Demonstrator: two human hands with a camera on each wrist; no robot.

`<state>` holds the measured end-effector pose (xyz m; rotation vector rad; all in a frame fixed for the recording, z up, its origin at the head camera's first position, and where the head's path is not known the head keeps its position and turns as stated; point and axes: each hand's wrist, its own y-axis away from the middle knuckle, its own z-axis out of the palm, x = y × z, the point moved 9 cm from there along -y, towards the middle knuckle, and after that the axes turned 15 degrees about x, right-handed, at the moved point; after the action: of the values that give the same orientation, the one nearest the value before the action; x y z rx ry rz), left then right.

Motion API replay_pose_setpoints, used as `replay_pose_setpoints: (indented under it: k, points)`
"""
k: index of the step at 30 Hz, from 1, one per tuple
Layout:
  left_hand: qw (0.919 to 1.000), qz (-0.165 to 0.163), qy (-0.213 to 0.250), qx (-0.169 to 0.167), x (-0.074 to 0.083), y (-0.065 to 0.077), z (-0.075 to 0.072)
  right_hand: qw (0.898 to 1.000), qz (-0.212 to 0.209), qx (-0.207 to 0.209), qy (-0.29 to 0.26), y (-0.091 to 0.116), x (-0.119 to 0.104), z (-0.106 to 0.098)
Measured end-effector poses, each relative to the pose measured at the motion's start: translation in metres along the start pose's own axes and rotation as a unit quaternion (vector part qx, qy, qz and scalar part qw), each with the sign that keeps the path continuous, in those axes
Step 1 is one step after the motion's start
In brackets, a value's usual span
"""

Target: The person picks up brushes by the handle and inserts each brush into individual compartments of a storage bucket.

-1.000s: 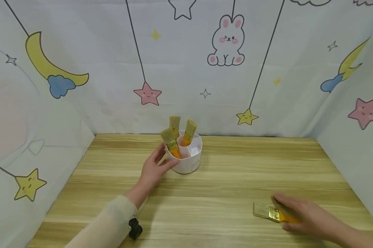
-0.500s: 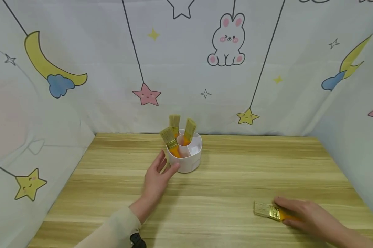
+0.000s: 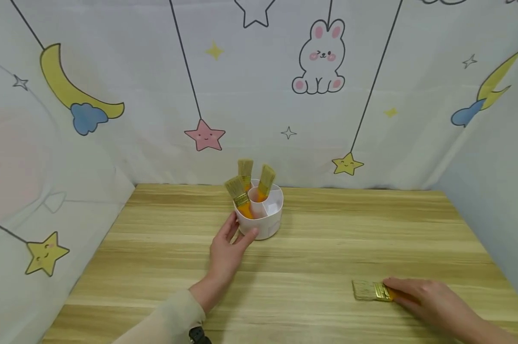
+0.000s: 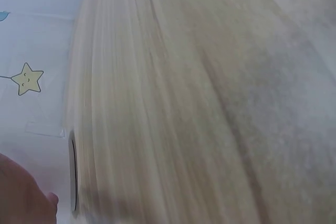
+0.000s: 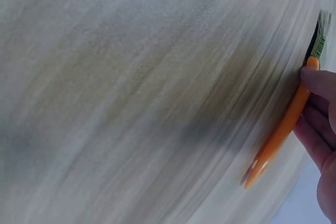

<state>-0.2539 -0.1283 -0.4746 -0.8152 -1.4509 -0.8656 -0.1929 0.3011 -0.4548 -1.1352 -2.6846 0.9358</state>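
Note:
A paintbrush [image 3: 366,290] with pale bristles, a gold ferrule and an orange handle lies low at the table's right side. My right hand [image 3: 431,298] pinches its handle between thumb and fingers; the right wrist view shows the orange handle [image 5: 286,119] running past the fingertips. Toward the back stands a white divided holder [image 3: 265,228] with three similar brushes [image 3: 242,198] in it, bristles up. My left hand [image 3: 226,251] touches the holder's lower left side, thumb at the front and fingers at the left, not wrapped round it. Part of that hand [image 4: 23,195] shows in the left wrist view.
The wood-grain table [image 3: 310,258] ends at a white printed curtain [image 3: 259,95] behind and at both sides. A compartment [image 3: 275,206] at the holder's right shows no brush. A dark wrist device [image 3: 199,335] sits below the left sleeve [image 3: 173,310].
My right fingers have closed on the brush handle, which stays in nearly the same place. The left hand drew slightly back along the holder and again touches its lower side.

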Motion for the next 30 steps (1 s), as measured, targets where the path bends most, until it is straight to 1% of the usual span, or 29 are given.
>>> replay_pose_setpoints:
  k: [4,8,14,19,22,26,30]
  points:
    - [1.0000,0.000,-0.009,0.005,0.000,-0.001,0.001,1.000,-0.007,0.004,0.013,-0.002,-0.001,-0.001]
    - [0.9999,0.003,-0.012,0.010,0.001,-0.002,0.002,0.999,-0.025,0.024,0.025,-0.004,-0.002,-0.003]
    - [0.9998,0.009,-0.009,0.015,0.003,-0.005,0.005,0.998,-0.037,0.041,0.035,-0.008,-0.003,-0.004]
    - [0.9997,0.010,-0.007,0.022,0.003,-0.009,0.007,0.998,-0.038,0.049,0.027,-0.011,-0.003,-0.005]
    - [0.9995,0.020,-0.005,0.024,0.004,-0.012,0.007,0.998,-0.036,0.055,0.019,-0.014,-0.004,-0.005]
    - [0.9993,0.025,-0.006,0.027,0.004,-0.015,0.006,0.997,-0.036,0.068,0.011,-0.018,-0.006,-0.005]
    - [0.9993,0.026,-0.005,0.027,0.002,-0.019,0.005,0.997,-0.031,0.072,0.003,-0.024,-0.006,-0.003]
